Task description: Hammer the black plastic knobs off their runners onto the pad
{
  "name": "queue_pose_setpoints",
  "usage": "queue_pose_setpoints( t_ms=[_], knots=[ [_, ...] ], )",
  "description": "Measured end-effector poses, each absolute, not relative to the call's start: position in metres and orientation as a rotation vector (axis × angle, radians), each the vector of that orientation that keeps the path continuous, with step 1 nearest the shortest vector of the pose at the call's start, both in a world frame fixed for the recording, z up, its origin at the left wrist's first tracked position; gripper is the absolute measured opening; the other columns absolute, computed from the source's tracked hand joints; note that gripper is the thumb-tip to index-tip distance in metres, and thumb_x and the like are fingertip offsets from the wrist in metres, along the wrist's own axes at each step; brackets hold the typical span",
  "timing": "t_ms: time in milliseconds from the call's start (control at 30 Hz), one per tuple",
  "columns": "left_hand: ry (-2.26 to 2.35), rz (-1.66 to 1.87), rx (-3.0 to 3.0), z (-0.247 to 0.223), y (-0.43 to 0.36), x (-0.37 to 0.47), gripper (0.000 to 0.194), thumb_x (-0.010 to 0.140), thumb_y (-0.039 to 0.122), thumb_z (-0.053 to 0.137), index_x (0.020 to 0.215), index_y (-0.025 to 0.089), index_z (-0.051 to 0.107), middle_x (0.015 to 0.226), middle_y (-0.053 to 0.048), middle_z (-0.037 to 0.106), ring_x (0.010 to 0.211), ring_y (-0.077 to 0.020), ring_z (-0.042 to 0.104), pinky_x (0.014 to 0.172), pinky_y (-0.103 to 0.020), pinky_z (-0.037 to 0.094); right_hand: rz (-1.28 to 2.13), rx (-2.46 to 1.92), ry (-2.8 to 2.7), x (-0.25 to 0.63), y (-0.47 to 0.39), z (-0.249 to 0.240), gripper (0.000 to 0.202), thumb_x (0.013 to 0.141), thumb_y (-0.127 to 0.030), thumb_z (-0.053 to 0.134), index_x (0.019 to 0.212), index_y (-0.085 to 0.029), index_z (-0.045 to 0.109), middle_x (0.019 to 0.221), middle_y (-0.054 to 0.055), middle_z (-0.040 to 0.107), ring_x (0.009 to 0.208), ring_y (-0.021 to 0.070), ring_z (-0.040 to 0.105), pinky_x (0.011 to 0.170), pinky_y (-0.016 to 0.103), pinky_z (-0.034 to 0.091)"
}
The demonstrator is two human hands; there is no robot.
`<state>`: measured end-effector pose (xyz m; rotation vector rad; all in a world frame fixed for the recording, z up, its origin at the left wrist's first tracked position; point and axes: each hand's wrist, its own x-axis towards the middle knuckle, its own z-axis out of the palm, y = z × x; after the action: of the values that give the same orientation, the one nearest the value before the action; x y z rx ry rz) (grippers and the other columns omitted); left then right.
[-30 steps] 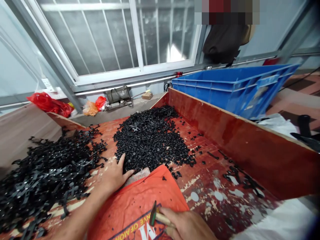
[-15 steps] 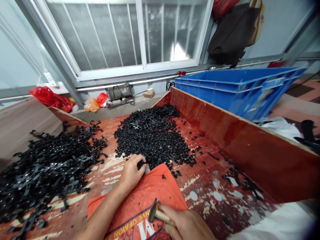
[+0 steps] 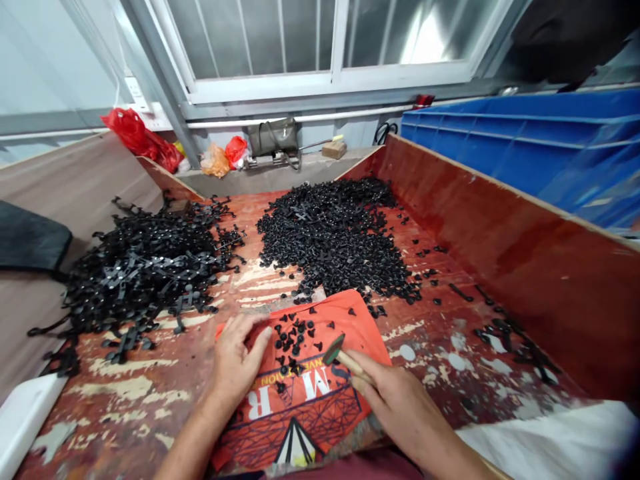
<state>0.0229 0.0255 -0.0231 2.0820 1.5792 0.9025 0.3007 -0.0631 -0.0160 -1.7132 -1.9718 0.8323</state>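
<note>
An orange cloth point(image 3: 345, 393) printed with white letters lies in front of me, with several small black plug-like pieces point(image 3: 295, 333) scattered over its upper part. My left hand point(image 3: 239, 353) rests on the cloth's left side, thumb and fingers apart, beside those pieces. In my right hand point(image 3: 387, 387) is a small wooden-handled tool point(image 3: 334, 349). Its narrow dark green head sits crosswise to the handle, close to the loose pieces; its exact kind is unclear.
Beyond the cloth rises a big heap of small black pieces point(image 3: 333, 240). Linked black parts point(image 3: 150, 267) are piled at left. A red-brown board point(image 3: 510, 247) walls the right side, a blue crate point(image 3: 525, 143) behind it. A white object point(image 3: 30, 413) lies at lower left.
My left hand has come back from the heap's edge to the cloth and opened; a cluster of black pieces now lies there. My right hand still holds the tool. The view has shifted.
</note>
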Motion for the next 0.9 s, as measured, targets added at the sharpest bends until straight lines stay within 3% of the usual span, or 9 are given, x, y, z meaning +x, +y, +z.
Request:
queue_pose_setpoints(
  t_ms=[133,233,300,400,500,633,800,900],
  knots=[
    [1.415,0.642,2.392,-0.022,0.008,0.028,0.035,0.092,0.034,0.055,0.125,0.03,0.064,0.133,-0.007,0.062,0.123,-0.0301,0.052,0.107,-0.052,0.036,0.763,-1.714,-1.955,0.297,-0.052,-0.012,0.038,0.098,-0.024,0.042,0.132,-0.027,0.06,0.126,0.004,0.068,0.109,0.023,0.066,0.093,0.037,0.05],
    [1.363,0.492,2.513,-0.024,-0.002,0.028,0.046,0.09,0.034,0.059,0.136,0.034,0.057,0.144,-0.004,0.055,0.135,-0.0333,0.042,0.116,-0.061,0.019,0.765,-1.744,-1.919,0.292,-0.042,-0.007,0.034,0.097,-0.024,0.042,0.125,-0.025,0.062,0.109,0.004,0.071,0.093,0.0217,0.067,0.082,0.035,0.051],
    [1.425,0.488,2.539,-0.026,-0.005,0.021,0.045,0.088,0.033,0.061,0.134,0.035,0.059,0.142,-0.005,0.058,0.133,-0.0339,0.044,0.116,-0.062,0.015,0.778,-1.735,-1.905,0.286,-0.036,-0.002,0.029,0.096,-0.023,0.044,0.117,-0.024,0.064,0.097,0.002,0.071,0.084,0.0199,0.065,0.074,0.031,0.049],
    [1.605,0.637,2.504,-0.029,-0.007,0.003,0.03,0.088,0.033,0.062,0.116,0.03,0.07,0.131,-0.008,0.064,0.122,-0.0326,0.053,0.113,-0.058,0.025,0.756,-1.682,-1.946,0.271,-0.023,0.004,0.025,0.094,-0.021,0.048,0.111,-0.024,0.065,0.09,0.0,0.069,0.079,0.0175,0.063,0.068,0.027,0.045],
    [1.682,0.808,2.396,-0.031,-0.009,-0.009,0.019,0.091,0.03,0.056,0.098,0.024,0.073,0.106,-0.009,0.069,0.1,-0.0264,0.061,0.097,-0.046,0.043,0.721,-1.639,-2.027,0.248,-0.007,0.005,0.02,0.093,-0.02,0.051,0.105,-0.024,0.067,0.084,-0.001,0.068,0.074,0.0159,0.061,0.064,0.024,0.04],
    [1.666,0.922,2.294,-0.033,-0.019,-0.005,0.017,0.095,0.025,0.053,0.091,0.022,0.07,0.083,-0.004,0.067,0.08,-0.0205,0.059,0.08,-0.036,0.045,0.714,-1.61,-2.1,0.225,0.003,0.006,0.013,0.091,-0.022,0.057,0.092,-0.025,0.069,0.081,-0.001,0.07,0.07,0.0159,0.061,0.061,0.025,0.037],
    [1.667,0.901,2.284,-0.035,-0.022,0.0,0.016,0.095,0.023,0.053,0.096,0.021,0.069,0.083,-0.004,0.066,0.079,-0.0201,0.059,0.078,-0.034,0.045,0.673,-1.624,-2.092,0.249,-0.007,0.008,0.03,0.097,-0.025,0.048,0.124,-0.027,0.062,0.105,0.003,0.071,0.091,0.0206,0.064,0.077,0.029,0.045],
    [1.838,0.808,2.287,-0.035,-0.009,-0.005,0.018,0.094,0.027,0.055,0.103,0.02,0.068,0.089,-0.007,0.066,0.085,-0.0246,0.06,0.084,-0.04,0.045,0.438,-1.798,-2.085,0.285,-0.005,0.0,0.033,0.098,-0.028,0.047,0.129,-0.027,0.06,0.112,0.006,0.069,0.094,0.0226,0.065,0.079,0.032,0.047]
  ],
)
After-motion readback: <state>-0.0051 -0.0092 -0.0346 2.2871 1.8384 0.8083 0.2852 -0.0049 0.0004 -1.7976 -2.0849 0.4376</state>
